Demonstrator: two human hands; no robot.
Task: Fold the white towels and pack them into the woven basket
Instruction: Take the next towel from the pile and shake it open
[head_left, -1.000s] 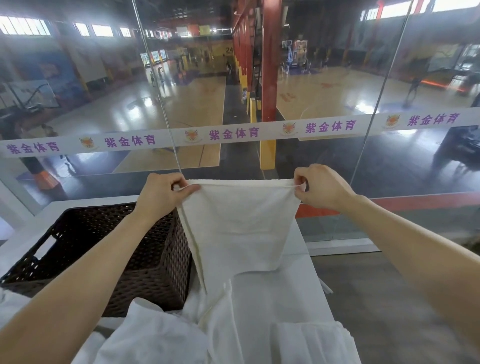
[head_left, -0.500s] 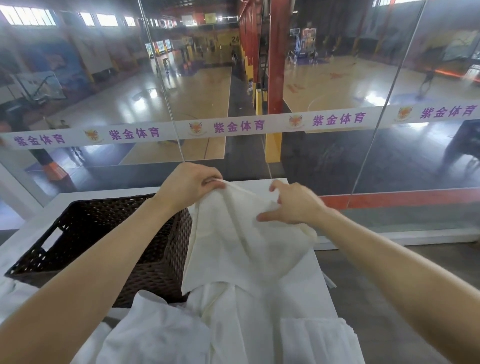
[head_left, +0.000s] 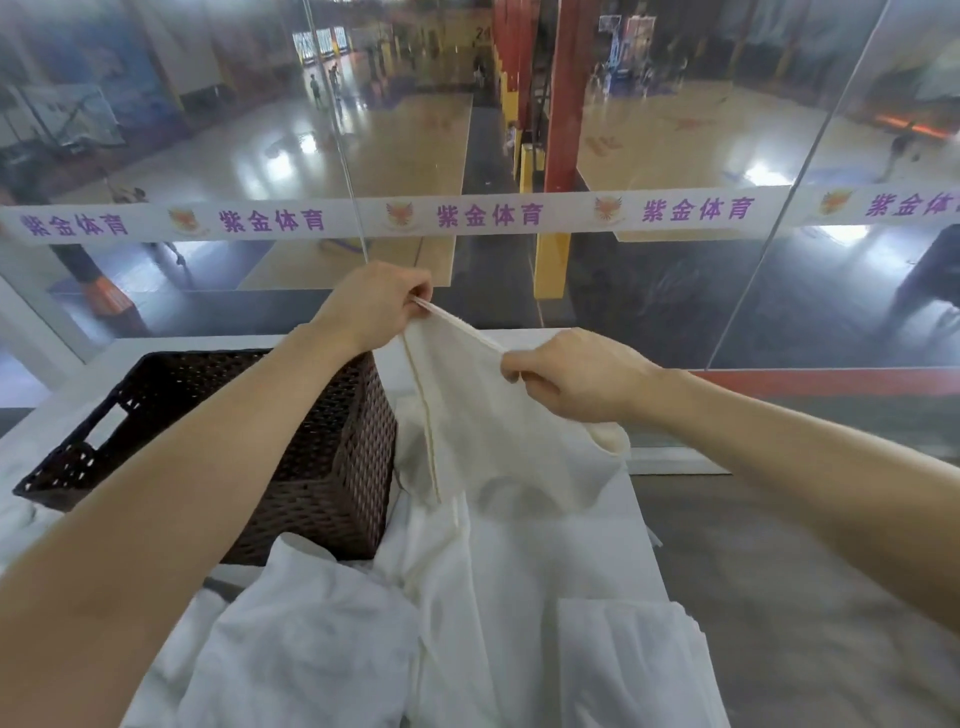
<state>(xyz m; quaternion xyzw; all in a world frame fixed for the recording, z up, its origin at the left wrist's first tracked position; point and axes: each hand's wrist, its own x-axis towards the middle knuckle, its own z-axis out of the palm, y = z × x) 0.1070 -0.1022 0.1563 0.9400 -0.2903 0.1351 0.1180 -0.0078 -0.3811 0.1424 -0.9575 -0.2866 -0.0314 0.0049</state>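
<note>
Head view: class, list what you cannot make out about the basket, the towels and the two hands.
1. Woven basket: head view; the left forearm crosses it, so most of its inside, and any towels there, are hidden.
2. Left hand and right hand: fingertips are curled under, hidden by knuckles and the held towel.
3. Loose towels: cut by the bottom edge; white on white, so their count is unclear.

White table (head_left: 208, 345): one dark woven basket (head_left: 322, 467) on the left part; crumpled white towels (head_left: 301, 639) heaped at the near edge, against the basket; one folded white towel (head_left: 623, 660) near right.
</note>
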